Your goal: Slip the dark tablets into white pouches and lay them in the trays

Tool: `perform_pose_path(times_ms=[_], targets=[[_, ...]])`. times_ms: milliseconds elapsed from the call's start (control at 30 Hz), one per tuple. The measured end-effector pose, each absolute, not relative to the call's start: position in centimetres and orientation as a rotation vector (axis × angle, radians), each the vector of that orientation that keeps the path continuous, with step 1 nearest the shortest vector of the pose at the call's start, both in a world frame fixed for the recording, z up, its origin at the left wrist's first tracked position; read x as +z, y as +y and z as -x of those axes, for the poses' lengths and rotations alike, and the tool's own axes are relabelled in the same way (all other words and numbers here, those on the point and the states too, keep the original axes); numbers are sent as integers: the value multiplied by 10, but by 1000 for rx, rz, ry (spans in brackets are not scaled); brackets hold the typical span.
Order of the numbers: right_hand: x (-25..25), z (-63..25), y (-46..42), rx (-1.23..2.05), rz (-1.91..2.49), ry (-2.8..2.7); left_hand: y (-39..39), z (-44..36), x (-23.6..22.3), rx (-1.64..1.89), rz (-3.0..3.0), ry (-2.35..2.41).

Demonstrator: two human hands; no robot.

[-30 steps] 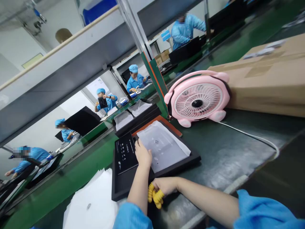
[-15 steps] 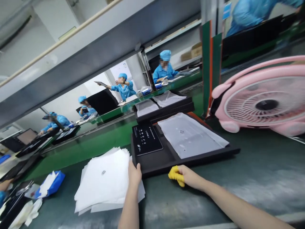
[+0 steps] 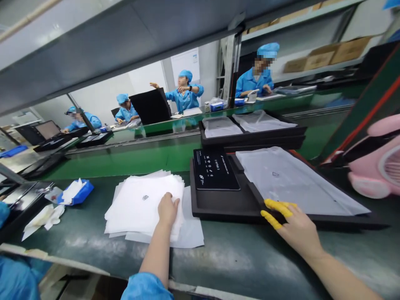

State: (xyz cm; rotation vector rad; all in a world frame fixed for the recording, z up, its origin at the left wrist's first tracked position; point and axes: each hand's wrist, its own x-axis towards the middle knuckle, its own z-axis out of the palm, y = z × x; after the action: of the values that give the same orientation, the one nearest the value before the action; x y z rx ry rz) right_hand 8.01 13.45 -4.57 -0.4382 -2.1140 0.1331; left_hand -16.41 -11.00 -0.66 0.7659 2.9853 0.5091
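Head view — pink fan (image 3: 379, 164) beside black tray (image 3: 218, 206)

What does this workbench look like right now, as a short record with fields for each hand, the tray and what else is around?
left hand: flat on the stack of white sheets
right hand: yellow-capped fingers on the front rim of the black tray
tray contents: black panel on the left, clear plastic bag on the right
behind tray: second black tray
far right: pink fan
far left: blue tissue pack
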Motion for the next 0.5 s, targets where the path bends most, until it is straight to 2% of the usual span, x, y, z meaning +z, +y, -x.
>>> perform_pose_path(times_ms=[267,500], targets=[[-49,-86,130,220,488,-2158,-113,181,-9,479,-645,2984],[-43,-93,117,71,482,-2187,-117,189,-14,545,-607,3060]])
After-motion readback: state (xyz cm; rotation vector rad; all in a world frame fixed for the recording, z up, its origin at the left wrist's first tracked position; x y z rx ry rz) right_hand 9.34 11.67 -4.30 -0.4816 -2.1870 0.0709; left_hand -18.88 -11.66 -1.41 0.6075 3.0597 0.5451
